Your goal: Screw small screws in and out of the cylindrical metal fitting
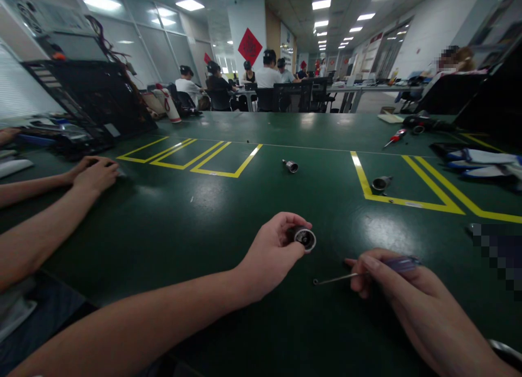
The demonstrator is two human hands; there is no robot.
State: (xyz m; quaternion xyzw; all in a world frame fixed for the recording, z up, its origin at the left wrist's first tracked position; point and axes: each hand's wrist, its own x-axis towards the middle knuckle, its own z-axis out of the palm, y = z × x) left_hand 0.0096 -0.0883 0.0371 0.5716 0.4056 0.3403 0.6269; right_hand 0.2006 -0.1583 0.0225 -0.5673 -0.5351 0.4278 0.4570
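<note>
- The left hand (pixel 271 257) reaches in over the middle of the table (pixel 179 241); its fingers are clamped around the side of a metal cylindrical housing (pixel 305 239), raised above the surface.
- The housing's round, open end faces the camera, showing a pale metal rim and darker parts inside; the fine detail is too small to read.
- The right hand (pixel 399 292), lower and to the right, has its fingers closed on a thin-shafted screwdriver (pixel 402 264) with a clear, bluish handle.
- The shaft points left, and a small dark ring (pixel 315 282) sits at its tip, below the housing and apart from it. Whether the ring touches the table cannot be told.
- Beyond the left hand, a second metal housing (pixel 291 166) lies on its side on the green surface, between two groups of yellow tape outlines.
- To the right, a third metal housing (pixel 381 183) lies inside a yellow tape outline (pixel 424 205), with a tiny dark piece (pixel 391 201) near it on the tape.
- Farther back on the right are a red-handled screwdriver (pixel 395 137) and white-and-blue gloves (pixel 485 164).
- At the left, a co-worker's hands (pixel 95 175) rest together near the table's edge; what they hold is unclear.
</note>
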